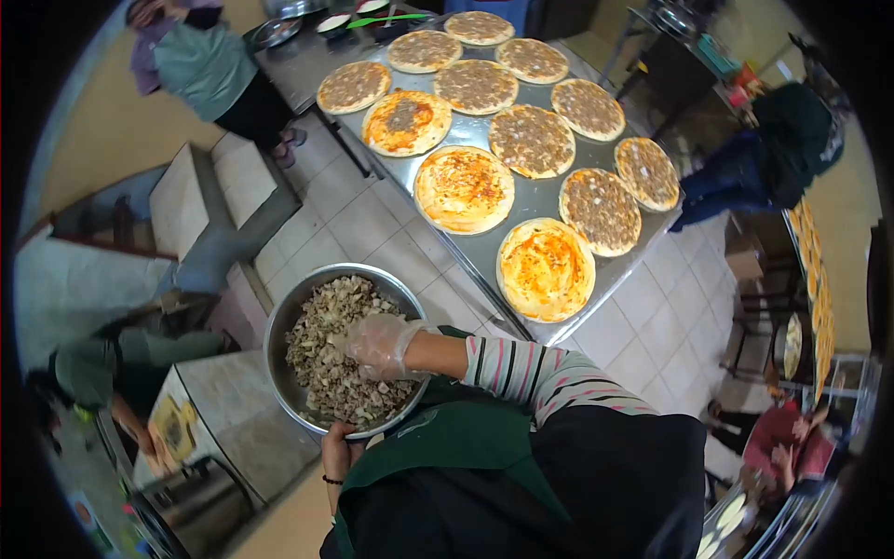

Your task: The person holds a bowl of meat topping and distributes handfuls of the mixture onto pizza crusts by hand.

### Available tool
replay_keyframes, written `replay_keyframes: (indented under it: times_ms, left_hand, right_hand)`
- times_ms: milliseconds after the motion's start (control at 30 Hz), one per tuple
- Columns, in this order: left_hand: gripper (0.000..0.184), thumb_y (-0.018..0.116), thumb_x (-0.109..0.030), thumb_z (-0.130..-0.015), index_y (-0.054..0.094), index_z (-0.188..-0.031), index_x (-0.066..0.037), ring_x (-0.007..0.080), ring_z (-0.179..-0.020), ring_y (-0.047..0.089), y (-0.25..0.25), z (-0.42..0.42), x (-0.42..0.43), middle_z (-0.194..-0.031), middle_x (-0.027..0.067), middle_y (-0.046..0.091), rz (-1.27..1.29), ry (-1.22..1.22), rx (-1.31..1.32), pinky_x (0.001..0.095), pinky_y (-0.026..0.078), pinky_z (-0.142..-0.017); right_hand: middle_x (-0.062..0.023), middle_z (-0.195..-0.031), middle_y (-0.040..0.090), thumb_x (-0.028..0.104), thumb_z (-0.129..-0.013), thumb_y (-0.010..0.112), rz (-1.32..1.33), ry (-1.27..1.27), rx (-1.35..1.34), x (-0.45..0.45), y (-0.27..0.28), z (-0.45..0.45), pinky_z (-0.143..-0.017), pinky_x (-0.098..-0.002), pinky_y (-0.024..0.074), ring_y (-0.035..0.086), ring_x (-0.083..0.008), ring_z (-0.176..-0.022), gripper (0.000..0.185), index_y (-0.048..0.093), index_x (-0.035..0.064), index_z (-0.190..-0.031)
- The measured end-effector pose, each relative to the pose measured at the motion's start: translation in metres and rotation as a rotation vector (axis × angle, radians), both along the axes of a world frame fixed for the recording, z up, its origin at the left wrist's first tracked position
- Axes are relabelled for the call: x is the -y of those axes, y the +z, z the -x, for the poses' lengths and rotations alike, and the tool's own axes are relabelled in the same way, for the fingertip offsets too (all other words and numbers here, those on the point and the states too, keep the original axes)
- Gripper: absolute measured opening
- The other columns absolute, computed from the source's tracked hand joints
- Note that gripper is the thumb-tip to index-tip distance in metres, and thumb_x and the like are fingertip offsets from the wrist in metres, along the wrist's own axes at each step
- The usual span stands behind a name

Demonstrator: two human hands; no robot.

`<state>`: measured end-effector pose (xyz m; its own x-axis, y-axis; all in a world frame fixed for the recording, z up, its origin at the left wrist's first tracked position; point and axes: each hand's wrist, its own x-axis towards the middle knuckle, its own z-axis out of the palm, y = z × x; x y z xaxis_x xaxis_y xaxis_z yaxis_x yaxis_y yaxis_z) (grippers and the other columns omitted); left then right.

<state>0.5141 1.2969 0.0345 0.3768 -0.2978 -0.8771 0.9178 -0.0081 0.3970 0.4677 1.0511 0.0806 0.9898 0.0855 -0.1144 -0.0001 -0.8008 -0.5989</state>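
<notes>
A large steel bowl [276, 376] holds a crumbly brown and pale chopped filling [321, 321]. My left hand [339, 456], bare with a dark bracelet at the wrist, grips the bowl's near rim from below. Inside the bowl is my right hand [380, 346], in a clear plastic glove, its fingers together and curled into the filling. The fingertips are partly sunk in it. Beyond the bowl, a metal table [456, 252] carries several round flatbreads. Closest is a flatbread with orange-red sauce [546, 270]; another sauced flatbread [464, 189] lies behind it. A third [406, 122] has some filling at its centre.
Flatbreads covered in brown topping [532, 141] take up the table's right and far parts. A green spatula [386, 20] lies near small bowls at the far left. People stand at the upper left [209, 70] and right [792, 140]; others work at both lower sides.
</notes>
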Motion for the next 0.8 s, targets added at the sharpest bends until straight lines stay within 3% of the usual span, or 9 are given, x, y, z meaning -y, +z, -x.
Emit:
replay_keyframes:
  times_ms: [33,167,333,467,533,600,667,733,800]
  left_hand:
    - [0.002,0.042,0.003,-0.061,0.041,-0.063,0.003,0.0256,-0.070,0.052,0.023,-0.012,0.024,-0.071,0.0118,0.048,-0.060,-0.074,0.074,0.0426,0.045,-0.070]
    - [0.003,0.041,0.003,-0.062,0.043,-0.064,0.002,0.0246,-0.068,0.052,0.013,-0.077,0.068,-0.072,0.0111,0.049,0.026,-0.244,0.223,0.0398,0.046,-0.070]
    - [0.015,0.043,-0.003,-0.062,0.048,-0.073,0.004,0.0226,-0.065,0.054,0.030,-0.148,0.141,-0.074,0.0116,0.052,-0.008,-0.390,0.061,0.0322,0.047,-0.063]
    - [0.017,0.045,-0.009,-0.063,0.049,-0.074,0.004,0.0229,-0.067,0.053,0.046,-0.204,0.191,-0.073,0.0113,0.053,-0.077,-0.640,0.337,0.0321,0.044,-0.062]
    - [0.017,0.045,-0.009,-0.063,0.049,-0.073,0.003,0.0231,-0.066,0.053,0.037,-0.238,0.211,-0.071,0.0109,0.053,-0.081,-0.730,0.453,0.0325,0.043,-0.061]
    - [0.012,0.046,-0.009,-0.062,0.048,-0.067,0.001,0.0215,-0.060,0.050,0.040,-0.265,0.237,-0.067,0.0092,0.050,-0.182,-0.529,0.352,0.0326,0.042,-0.058]
    - [0.008,0.047,-0.008,-0.064,0.044,-0.061,0.000,0.0200,-0.055,0.047,0.045,-0.289,0.265,-0.061,0.0070,0.045,-0.124,-0.479,0.212,0.0340,0.042,-0.056]
    - [0.009,0.046,-0.006,-0.066,0.042,-0.059,-0.001,0.0190,-0.054,0.047,0.033,-0.326,0.281,-0.059,0.0064,0.043,-0.116,-0.536,0.216,0.0339,0.042,-0.054]
    - [0.009,0.046,-0.004,-0.067,0.042,-0.059,-0.001,0.0180,-0.054,0.047,0.038,-0.353,0.310,-0.058,0.0055,0.041,-0.126,-0.528,0.210,0.0326,0.043,-0.052]
  right_hand:
    - [-0.0149,-0.078,0.057,0.015,-0.059,0.057,-0.046,-0.070,0.156,-0.002,-0.003,-0.005,-0.062,-0.0363,0.0458,0.057,-0.0287,-0.069,0.030,0.054,0.0063,-0.087]
    - [-0.0138,-0.073,0.058,0.015,-0.058,0.058,-0.077,-0.034,0.220,-0.010,-0.026,-0.059,-0.061,-0.0346,0.0464,0.057,-0.0279,-0.070,0.017,0.060,0.0047,-0.072]
    - [-0.0139,-0.074,0.058,0.010,-0.062,0.053,-0.080,-0.051,0.051,0.039,-0.033,-0.126,-0.063,-0.0354,0.0457,0.057,-0.0284,-0.072,0.015,0.060,0.0034,-0.073]
    - [-0.0132,-0.078,0.058,0.012,-0.064,0.052,-0.098,-0.088,-0.117,0.121,0.008,-0.168,-0.064,-0.0345,0.0458,0.057,-0.0273,-0.074,0.018,0.059,0.0044,-0.078]
    - [-0.0135,-0.083,0.057,0.009,-0.061,0.052,-0.377,-0.361,0.094,0.157,0.017,-0.185,-0.063,-0.0329,0.0462,0.057,-0.0271,-0.074,0.021,0.058,0.0042,-0.081]
    - [-0.0126,-0.087,0.057,0.008,-0.064,0.052,-0.611,-0.283,0.115,0.183,-0.013,-0.218,-0.060,-0.0301,0.0465,0.057,-0.0238,-0.071,0.019,0.057,0.0040,-0.082]
    - [-0.0091,-0.087,0.056,0.010,-0.069,0.053,-1.426,-0.424,0.034,0.205,-0.014,-0.233,-0.058,-0.0272,0.0459,0.056,-0.0187,-0.068,0.017,0.056,0.0041,-0.085]
    - [-0.0066,-0.080,0.054,0.009,-0.069,0.056,-1.830,-0.492,0.072,0.228,-0.012,-0.242,-0.055,-0.0265,0.0449,0.053,-0.0145,-0.062,0.018,0.055,-0.0006,-0.085]
    - [-0.0076,-0.079,0.054,0.010,-0.070,0.056,-1.881,-0.824,0.119,0.255,0.037,-0.230,-0.056,-0.0246,0.0447,0.053,-0.0145,-0.062,0.020,0.054,-0.0005,-0.087]
